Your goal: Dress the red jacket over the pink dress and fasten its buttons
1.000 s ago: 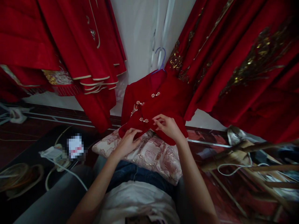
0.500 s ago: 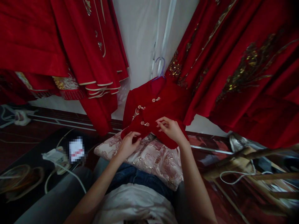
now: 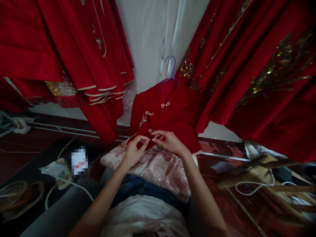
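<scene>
The right hand (image 3: 169,142) has come in toward the left hand (image 3: 134,151), so their fingertips now nearly meet over the lower front of the red jacket (image 3: 180,121). Whether either pinch is clamped on cloth or thread, I cannot tell. The work seems gathered just below the lowest button (image 3: 150,130), above the patterned cloth (image 3: 170,171).

Between my left hand (image 3: 135,149) and right hand (image 3: 168,141) there is barely a gap at the fingertips. I could pass at 11 o'clock, along the pale wall (image 3: 129,96) between the hanging red garments (image 3: 84,52) and the red jacket (image 3: 170,121). Embroidered garments (image 3: 232,82) bar me toward 2, a wooden frame (image 3: 229,180) at 4.
</scene>
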A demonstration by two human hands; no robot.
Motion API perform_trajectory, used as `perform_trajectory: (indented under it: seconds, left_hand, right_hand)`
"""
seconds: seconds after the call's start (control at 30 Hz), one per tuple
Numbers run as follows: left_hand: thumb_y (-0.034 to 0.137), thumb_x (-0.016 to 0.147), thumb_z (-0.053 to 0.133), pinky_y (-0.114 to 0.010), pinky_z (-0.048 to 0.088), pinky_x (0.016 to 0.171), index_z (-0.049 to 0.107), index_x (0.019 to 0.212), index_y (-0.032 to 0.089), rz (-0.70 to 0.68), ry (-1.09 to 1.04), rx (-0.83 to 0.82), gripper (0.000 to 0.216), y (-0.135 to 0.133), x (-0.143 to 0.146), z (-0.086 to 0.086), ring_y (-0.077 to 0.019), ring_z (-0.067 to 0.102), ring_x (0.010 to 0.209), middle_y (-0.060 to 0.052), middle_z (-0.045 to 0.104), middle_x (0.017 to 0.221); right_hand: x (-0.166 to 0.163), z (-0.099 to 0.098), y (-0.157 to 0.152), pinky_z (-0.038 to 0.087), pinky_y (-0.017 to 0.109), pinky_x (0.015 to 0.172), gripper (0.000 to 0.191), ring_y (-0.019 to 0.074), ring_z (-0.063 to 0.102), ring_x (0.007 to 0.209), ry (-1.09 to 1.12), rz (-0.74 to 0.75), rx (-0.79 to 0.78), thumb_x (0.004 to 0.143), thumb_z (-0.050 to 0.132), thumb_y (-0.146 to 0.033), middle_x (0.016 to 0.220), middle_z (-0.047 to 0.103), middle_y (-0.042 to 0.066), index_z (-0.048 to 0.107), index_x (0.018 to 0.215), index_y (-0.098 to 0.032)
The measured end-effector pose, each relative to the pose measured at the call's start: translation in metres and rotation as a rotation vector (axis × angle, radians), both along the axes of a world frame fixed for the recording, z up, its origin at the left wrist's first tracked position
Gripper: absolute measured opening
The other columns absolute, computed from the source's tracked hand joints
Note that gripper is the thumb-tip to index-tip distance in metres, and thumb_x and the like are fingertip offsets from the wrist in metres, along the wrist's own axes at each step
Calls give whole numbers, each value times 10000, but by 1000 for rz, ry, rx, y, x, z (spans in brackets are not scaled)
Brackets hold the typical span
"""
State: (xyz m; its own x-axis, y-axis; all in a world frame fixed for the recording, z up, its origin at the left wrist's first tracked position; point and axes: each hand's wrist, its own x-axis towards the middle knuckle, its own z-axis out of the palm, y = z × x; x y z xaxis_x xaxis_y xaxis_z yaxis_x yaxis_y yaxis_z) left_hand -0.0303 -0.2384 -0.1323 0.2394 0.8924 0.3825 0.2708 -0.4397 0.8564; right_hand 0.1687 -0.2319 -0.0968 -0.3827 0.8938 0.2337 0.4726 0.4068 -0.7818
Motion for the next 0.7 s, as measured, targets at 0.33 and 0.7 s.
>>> perform_trajectory:
  seconds: [0.33,0.7]
  left_hand:
    - [265,905,537,-295,459,896,657,948,214,-16,79,49,137,15,4,-6,-152,623,934,-14,683,975]
    - [246,892,543,-353,453,900,651,998,230,94,312,200,152,51,12,-13,-185,580,936,-34,629,990]
  right_hand:
    - [1,-5,17,478,219,691,155,123,669,754,-73,-51,31,906,554,-281,854,729,10,683,954,-208]
    - [38,-2,27,503,262,669,230,151,662,698,-106,-274,106,864,605,-424,812,719,35,657,830,-203]
